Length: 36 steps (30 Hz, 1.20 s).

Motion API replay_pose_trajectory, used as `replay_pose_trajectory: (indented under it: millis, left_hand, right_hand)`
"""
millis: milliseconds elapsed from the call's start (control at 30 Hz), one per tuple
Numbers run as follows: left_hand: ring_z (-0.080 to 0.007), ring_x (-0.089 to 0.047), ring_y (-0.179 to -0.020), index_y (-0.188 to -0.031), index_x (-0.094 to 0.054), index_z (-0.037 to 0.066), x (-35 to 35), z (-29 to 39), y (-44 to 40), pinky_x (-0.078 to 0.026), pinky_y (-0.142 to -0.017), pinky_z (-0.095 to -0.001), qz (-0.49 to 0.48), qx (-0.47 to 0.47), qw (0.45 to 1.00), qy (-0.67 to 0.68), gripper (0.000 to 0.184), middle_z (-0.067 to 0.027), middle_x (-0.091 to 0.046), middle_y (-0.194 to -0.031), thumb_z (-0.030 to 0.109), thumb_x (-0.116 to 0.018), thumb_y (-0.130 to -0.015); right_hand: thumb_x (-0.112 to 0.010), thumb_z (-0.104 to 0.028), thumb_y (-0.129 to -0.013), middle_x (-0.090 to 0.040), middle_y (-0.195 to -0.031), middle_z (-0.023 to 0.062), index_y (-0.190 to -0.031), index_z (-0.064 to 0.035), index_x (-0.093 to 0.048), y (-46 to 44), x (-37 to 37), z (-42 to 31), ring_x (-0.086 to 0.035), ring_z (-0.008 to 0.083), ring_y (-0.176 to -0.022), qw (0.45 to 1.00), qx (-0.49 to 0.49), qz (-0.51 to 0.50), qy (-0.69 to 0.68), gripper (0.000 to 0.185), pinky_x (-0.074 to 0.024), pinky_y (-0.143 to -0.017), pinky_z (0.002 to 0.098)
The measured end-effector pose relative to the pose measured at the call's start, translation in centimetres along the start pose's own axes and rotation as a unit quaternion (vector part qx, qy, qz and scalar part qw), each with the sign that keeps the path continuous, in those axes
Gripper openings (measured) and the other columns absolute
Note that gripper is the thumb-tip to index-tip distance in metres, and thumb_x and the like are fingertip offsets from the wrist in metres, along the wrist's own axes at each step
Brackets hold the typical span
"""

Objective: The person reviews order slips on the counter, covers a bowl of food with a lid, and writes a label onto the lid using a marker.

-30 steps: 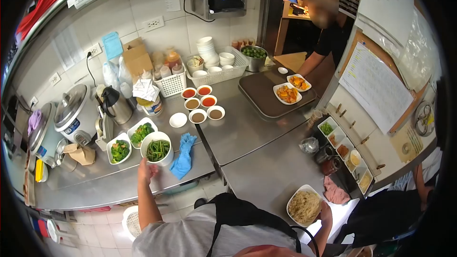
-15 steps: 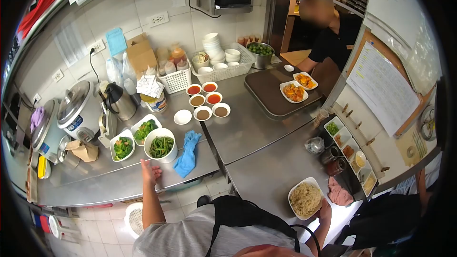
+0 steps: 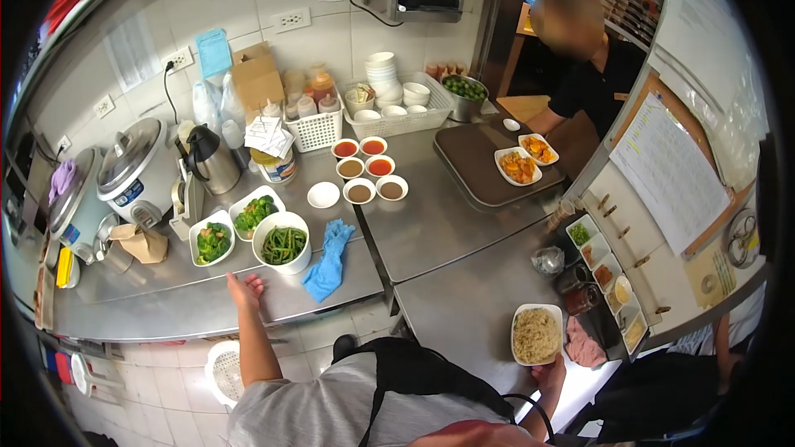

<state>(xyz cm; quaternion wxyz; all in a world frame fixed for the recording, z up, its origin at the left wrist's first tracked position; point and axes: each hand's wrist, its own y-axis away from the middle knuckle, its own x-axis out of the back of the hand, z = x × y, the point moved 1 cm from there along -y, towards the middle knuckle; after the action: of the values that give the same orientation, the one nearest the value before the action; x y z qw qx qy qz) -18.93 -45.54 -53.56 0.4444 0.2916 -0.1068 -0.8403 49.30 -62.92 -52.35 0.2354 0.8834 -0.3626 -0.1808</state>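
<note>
My right hand (image 3: pixel 548 374) grips the near edge of a square white bowl of rice (image 3: pixel 537 335), at the right end of the steel counter. Some of its fingers are hidden beneath the bowl. Empty and palm up, my left hand (image 3: pixel 246 290) has its fingers apart at the front edge of the left counter. Just beyond it stand a round white bowl of green beans (image 3: pixel 282 246) and two white dishes of broccoli (image 3: pixel 212 242). A crumpled blue glove (image 3: pixel 329 261) lies right of the beans.
Small sauce cups (image 3: pixel 350 167) sit mid-counter. Beyond them, a brown tray (image 3: pixel 468 167) carries two orange food dishes, with a co-worker (image 3: pixel 584 74) behind it. Dark jars (image 3: pixel 581 299), a pink cloth (image 3: pixel 585 343) and a garnish rack (image 3: pixel 603 258) stand on the right.
The rice bowl has turned slightly in my right hand and sits a little farther from me. My left hand has drifted slightly left, away from the green beans. The view has shifted a little.
</note>
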Motion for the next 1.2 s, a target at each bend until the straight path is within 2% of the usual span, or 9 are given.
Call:
replay_pose_trajectory:
  millis: [200,700,1200]
  left_hand:
    - [-0.0170,-0.049,-0.048,-0.116,-0.023,0.012,-0.1,-0.1,-0.1,-0.042,-0.039,-0.0257,0.006,-0.007,1.000,-0.027,0.048,-0.0114,-0.052,-0.070,0.047,-0.030,-0.084]
    - [-0.0158,-0.048,-0.047,-0.107,-0.033,0.009,-0.8,-0.2,0.6,-0.042,-0.039,-0.0252,0.009,-0.034,0.995,-0.090,0.036,-0.0098,-0.050,-0.069,0.037,-0.035,-0.084]
    - [-0.0150,-0.047,-0.045,-0.101,-0.038,0.010,-1.0,-0.4,0.4,-0.040,-0.038,-0.0238,0.016,-0.043,0.994,-0.099,0.032,-0.0081,-0.049,-0.066,0.035,-0.039,-0.082]
  right_hand:
    - [-0.030,-0.037,-0.084,-0.058,-0.069,0.0065,-0.096,-0.0065,-0.048,-0.3,0.1,0.0,-0.054,0.0153,-0.047,1.000,-0.003,-0.021,0.011,0.037,-0.0429,-0.038,0.0250]
    - [-0.033,-0.036,-0.083,-0.058,-0.070,0.0072,-0.097,-0.0059,-0.048,-0.9,0.9,0.3,-0.053,0.0163,-0.046,0.999,0.004,-0.035,0.003,0.036,-0.0424,-0.037,0.0263]
    - [-0.033,-0.037,-0.083,-0.059,-0.073,0.0067,-0.100,-0.0078,-0.047,-0.9,0.9,0.1,-0.055,0.0159,-0.047,0.999,-0.010,-0.039,0.003,0.037,-0.0440,-0.037,0.0271]
